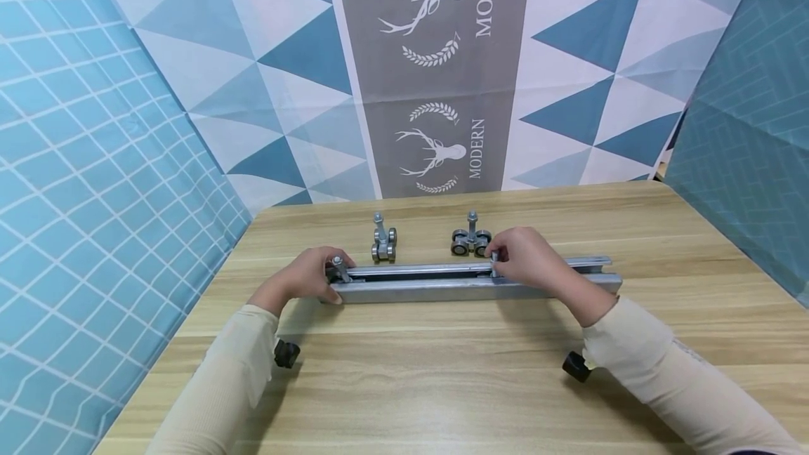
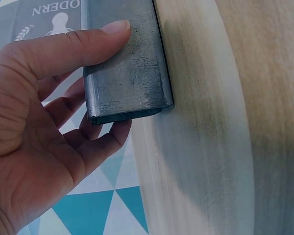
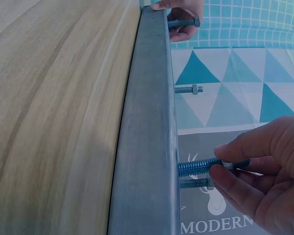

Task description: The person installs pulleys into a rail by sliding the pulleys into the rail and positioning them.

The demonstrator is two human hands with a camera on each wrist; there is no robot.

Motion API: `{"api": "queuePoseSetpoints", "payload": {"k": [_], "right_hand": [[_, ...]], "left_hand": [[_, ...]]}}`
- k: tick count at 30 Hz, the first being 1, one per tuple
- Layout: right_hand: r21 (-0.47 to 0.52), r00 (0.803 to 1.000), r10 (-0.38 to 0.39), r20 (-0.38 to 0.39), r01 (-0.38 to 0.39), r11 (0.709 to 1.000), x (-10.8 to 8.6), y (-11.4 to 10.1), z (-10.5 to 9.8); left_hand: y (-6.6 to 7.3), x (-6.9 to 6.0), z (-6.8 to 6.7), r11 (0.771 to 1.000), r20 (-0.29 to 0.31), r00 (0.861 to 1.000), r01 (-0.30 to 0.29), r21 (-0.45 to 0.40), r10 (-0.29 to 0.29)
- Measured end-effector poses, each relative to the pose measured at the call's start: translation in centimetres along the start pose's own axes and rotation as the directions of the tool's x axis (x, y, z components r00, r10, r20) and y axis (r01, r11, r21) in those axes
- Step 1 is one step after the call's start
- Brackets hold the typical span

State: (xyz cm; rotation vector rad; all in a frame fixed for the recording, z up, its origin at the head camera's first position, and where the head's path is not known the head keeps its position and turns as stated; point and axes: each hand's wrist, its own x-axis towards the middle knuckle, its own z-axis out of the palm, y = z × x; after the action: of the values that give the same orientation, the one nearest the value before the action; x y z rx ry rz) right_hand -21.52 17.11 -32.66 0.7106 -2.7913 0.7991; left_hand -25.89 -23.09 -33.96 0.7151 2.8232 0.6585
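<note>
A grey metal rail [image 1: 436, 290] lies across the wooden table, its slot facing up. At its left end my left hand [image 1: 308, 274] grips the rail, thumb on the near side [image 2: 127, 58] and fingers at the far side and end. A bolt [image 1: 340, 267] stands up from the slot beside that hand. My right hand [image 1: 527, 258] pinches the upper part of another upright bolt [image 3: 198, 167] between thumb and fingers, right of the rail's middle. The bolt's lower end is hidden inside the rail.
Behind the rail, two wheeled trolleys with bolts stand on the table [image 1: 442, 371]: one at left [image 1: 384, 244], one [image 1: 471, 237] close to my right hand. Patterned cloth [image 1: 442, 90] hangs behind the table's back edge and on both sides.
</note>
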Motion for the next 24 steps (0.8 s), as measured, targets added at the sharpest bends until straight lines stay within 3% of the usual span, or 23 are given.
{"api": "queuePoseSetpoints", "payload": {"k": [8,24], "right_hand": [[0.014,1.0,0.003,0.001,-0.003,1.0,0.2,-0.6,0.3],[0.024,1.0,0.007,0.023,-0.007,1.0,0.8,-1.4,0.8]], "left_hand": [[-0.3,0.1,0.1,0.999,-0.012,0.999,-0.045,0.009,0.045],[-0.2,0.1,0.1,0.999,-0.009,0.999,-0.033,0.013,0.034]]}}
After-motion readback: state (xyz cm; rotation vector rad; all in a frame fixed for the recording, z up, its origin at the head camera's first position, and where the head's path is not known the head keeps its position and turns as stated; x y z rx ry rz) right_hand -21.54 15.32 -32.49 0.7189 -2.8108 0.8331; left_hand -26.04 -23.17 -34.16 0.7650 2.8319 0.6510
